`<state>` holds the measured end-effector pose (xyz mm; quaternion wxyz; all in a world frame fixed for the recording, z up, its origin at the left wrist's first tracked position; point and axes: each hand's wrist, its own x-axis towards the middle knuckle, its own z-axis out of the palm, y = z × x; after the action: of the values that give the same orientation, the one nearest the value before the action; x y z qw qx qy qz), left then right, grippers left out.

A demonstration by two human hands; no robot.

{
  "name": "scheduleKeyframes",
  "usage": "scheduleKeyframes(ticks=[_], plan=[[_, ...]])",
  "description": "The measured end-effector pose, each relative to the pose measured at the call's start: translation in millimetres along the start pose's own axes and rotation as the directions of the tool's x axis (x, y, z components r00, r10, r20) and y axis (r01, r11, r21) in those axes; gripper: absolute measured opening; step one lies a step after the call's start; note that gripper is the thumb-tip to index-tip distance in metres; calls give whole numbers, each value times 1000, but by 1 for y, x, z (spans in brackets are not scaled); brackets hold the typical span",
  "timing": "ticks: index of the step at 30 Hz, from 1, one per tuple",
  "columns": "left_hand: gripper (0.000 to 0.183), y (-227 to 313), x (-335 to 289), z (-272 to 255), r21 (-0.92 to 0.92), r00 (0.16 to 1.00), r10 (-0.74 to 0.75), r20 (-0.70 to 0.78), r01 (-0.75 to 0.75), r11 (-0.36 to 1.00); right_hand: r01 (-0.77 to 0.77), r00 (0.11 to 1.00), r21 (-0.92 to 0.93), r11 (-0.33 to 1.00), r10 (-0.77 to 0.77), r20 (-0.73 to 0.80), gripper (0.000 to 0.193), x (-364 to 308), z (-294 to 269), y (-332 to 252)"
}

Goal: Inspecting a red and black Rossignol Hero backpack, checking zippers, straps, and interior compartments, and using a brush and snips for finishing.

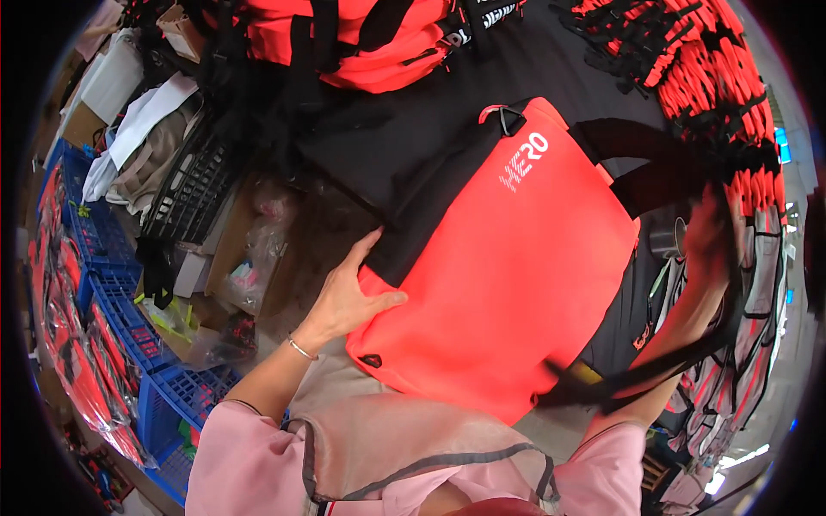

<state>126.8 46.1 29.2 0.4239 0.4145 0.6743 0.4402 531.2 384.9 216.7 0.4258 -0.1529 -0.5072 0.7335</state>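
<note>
A bright red backpack point(516, 249) with black sides lies in front of me, partly on the black table surface point(551, 69). On its left edge, my left hand point(348, 297) grips the lower part, thumb over the red front and a finger stretched along the black side panel. My right hand point(714, 228) is off to the right, smeared by motion and dark, so its fingers cannot be made out. A black strap point(619, 387) runs from the bag's lower right across my right forearm. At the top edge sits a black buckle point(510, 120) with a red loop.
More red and black bags point(370, 52) are piled at the back. Many red pieces with black straps point(714, 77) are heaped at the far right. Blue plastic crates point(129, 301) and a cardboard box point(232, 258) with plastic bags stand left. A metal cup point(667, 238) is at right.
</note>
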Motion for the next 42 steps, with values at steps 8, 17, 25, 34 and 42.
scheduleKeyframes(ticks=[8, 17, 25, 34, 42], plan=[[96, -11, 8, 2, -39, 999, 25, 26, -24, 999, -130, 870, -382, 915, -79, -487, 88, 134, 23, 69], [86, -16, 6, -7, -168, 1000, -18, -11, 16, 986, -159, 765, -976, -150, -643, -26, 20, -12, 8, 153], [58, 16, 44, -48, 28, 952, 281, -117, -280, 960, -767, 638, -471, -436, -592, -493, 24, -158, -146, 98], [67, 71, 209, 1, -100, 981, 39, 193, -20, 995, -832, 513, -348, -433, -358, -780, 29, -204, -109, 109], [76, 78, 199, 16, -91, 960, 18, 281, 8, 996, -624, 629, -674, 395, -257, -734, 26, -124, 42, 102]])
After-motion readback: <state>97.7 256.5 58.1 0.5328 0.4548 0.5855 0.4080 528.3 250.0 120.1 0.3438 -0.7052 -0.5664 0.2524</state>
